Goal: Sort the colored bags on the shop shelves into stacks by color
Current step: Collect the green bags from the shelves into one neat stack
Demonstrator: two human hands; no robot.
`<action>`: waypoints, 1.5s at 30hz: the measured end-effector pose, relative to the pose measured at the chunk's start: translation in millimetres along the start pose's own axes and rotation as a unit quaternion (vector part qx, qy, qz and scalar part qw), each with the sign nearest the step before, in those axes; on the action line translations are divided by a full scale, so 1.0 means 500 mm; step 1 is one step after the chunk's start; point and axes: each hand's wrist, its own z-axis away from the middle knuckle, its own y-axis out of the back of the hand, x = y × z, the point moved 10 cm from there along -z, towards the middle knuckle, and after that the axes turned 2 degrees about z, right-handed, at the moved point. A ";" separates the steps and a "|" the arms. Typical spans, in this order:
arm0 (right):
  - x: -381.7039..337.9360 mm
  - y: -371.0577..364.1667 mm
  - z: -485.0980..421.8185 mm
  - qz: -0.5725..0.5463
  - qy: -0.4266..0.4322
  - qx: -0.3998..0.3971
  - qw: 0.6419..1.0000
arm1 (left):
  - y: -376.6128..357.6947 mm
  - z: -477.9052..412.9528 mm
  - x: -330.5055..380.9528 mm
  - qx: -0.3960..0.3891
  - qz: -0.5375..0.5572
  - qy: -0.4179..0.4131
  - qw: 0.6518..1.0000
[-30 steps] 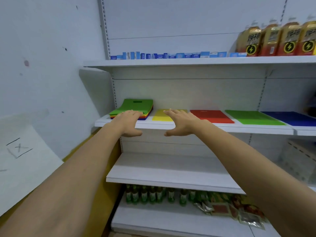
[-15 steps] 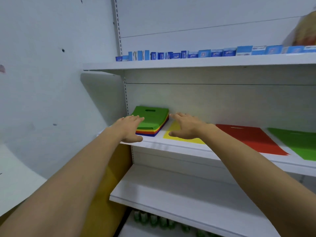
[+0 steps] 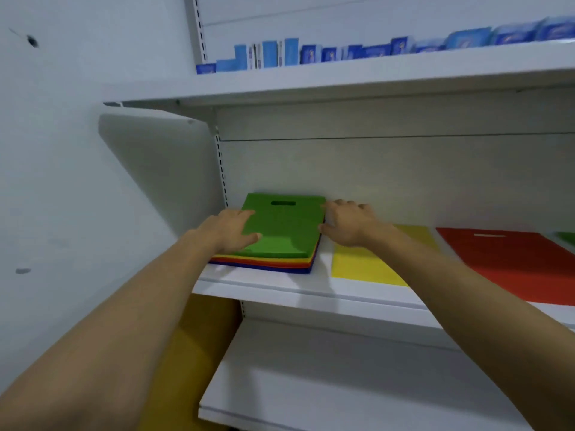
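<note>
Left hand: the left hand (image 3: 231,230) lies open and flat on the left edge of the green bag (image 3: 283,228), with straight fingers and the thumb resting on the bag's top face.
Right hand: the right hand (image 3: 348,225) is against the right side of the mixed stack (image 3: 267,264). Its fingers are loosely bent and its thumb touches the edge. It looks open, not closed around anything, though the fingertips at the back corner are hard to make out.
Arm pose: both forearms reach up and forward, converging on the mixed stack. The wrists are level and the palms face down.
Why held so: one hand at each side suggests bracketing the green bag, probably to steady the pile and free the top layer. This is a judgement, not something seen.
Mixed stack: the green bag is on top, handle slot toward the back. Yellow, red and blue edges show beneath it, so several colours lie together unsorted.
Middle shelf: the middle shelf (image 3: 280,284) carries the mixed stack at its left end, close to the back panel.
Yellow bag: the yellow bag (image 3: 364,265) lies flat just right of the mixed stack, partly under the right forearm.
Red bag: the red bag (image 3: 510,262) lies further right of the mixed stack, beyond the yellow one. Each likely marks a colour's place.
Upper shelf: the upper shelf (image 3: 342,79), above the mixed stack, holds a row of blue boxes (image 3: 270,54).
Lower shelf: the lower shelf (image 3: 342,384) is below the mixed stack.
</note>
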 end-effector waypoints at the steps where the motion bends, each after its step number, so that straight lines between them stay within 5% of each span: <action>1: -0.005 -0.015 -0.031 -0.008 -0.019 -0.006 1.000 | -0.014 -0.034 -0.034 -0.003 0.018 0.003 1.000; 8: -0.045 -0.131 -0.202 -0.059 -0.107 -0.023 0.992 | -0.107 -0.223 -0.214 -0.039 0.135 0.063 0.988; 20: -0.023 -0.247 -0.222 -0.154 -0.185 0.032 0.970 | -0.241 -0.311 -0.242 -0.021 0.321 0.099 0.942; 26: 0.041 -0.296 -0.188 -0.250 -0.324 0.025 0.912 | -0.244 -0.311 -0.258 0.017 0.278 0.115 0.954; 34: 0.017 -0.225 -0.174 -0.161 -0.268 0.158 0.937 | -0.236 -0.314 -0.259 0.055 0.279 0.096 0.954; 40: 0.062 -0.242 -0.161 -0.334 -0.309 0.201 0.868 | -0.232 -0.314 -0.257 0.062 0.285 0.090 0.952; 45: 0.071 -0.233 -0.160 -0.306 -0.315 0.213 0.873 | -0.227 -0.312 -0.254 0.063 0.258 0.089 0.960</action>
